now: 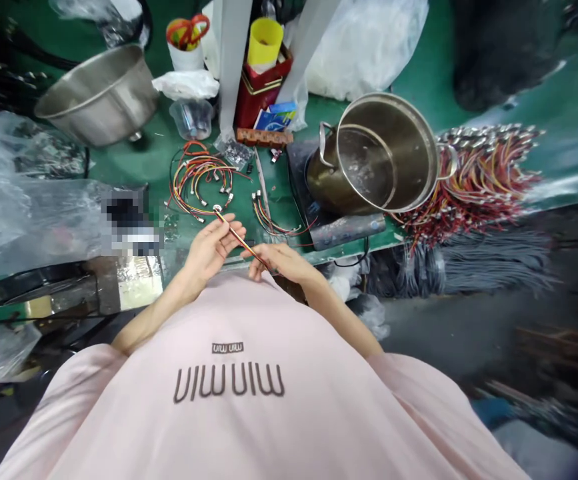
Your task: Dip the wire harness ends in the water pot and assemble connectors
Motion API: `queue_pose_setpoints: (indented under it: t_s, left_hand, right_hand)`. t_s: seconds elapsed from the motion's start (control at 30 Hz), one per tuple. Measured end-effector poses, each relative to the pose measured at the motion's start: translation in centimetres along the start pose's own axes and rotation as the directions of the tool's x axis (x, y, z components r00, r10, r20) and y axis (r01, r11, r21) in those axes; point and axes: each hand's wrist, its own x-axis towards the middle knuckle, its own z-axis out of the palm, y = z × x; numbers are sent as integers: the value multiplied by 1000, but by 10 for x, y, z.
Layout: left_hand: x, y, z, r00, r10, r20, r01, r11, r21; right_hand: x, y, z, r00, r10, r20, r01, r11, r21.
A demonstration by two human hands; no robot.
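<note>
A thin wire harness (241, 241) of red, yellow and black leads runs slantwise between my hands, a white connector (217, 209) at its far end. My left hand (213, 245) is closed on the wires near that connector. Close to my shirt, my right hand (283, 262) pinches the lower part of the same harness, and the tail end is hidden by the fingers. Just beyond my left hand lies a loose coil of similar wire harnesses (176, 175). A few more harnesses (269, 223) lie on the green table, past my right hand.
A large metal pot (326, 177) stands on a dark flat base at the right, beside a big pile of red and yellow wires (489, 180). At the left are a steel bowl (103, 100) and plastic bags (43, 213). Red-handled scissors (189, 30) stand in a cup behind.
</note>
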Motion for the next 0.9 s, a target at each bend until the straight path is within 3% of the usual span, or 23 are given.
queue_pose_setpoints:
  t_s: [0.07,0.13,0.43,0.53,0.73,0.9]
  left_hand:
    - [4,2,-4,1000,14,-12,-14,1000,6]
    - [8,3,-9,999,27,-18,-27,1000,7]
    - [11,10,-14,999,22,-50,-22,1000,-3]
    - [8,8,-11,999,29,-41,-28,999,38]
    - [3,1,-8,999,40,27,-41,999,35]
    - [2,3,-5,998,70,-9,-70,997,-18]
  right_hand:
    - [-2,-2,-6,998,31,59,-41,983,178]
    - [-4,-5,-11,995,40,88,-61,967,246]
    - [-8,-6,-17,988,-1,152,-44,955,292]
    - [-7,-6,-15,989,5,147,-39,971,234]
    - [-8,-10,-11,991,8,135,-2,999,-44]
    - [-19,-7,-20,982,33,186,3,981,-193]
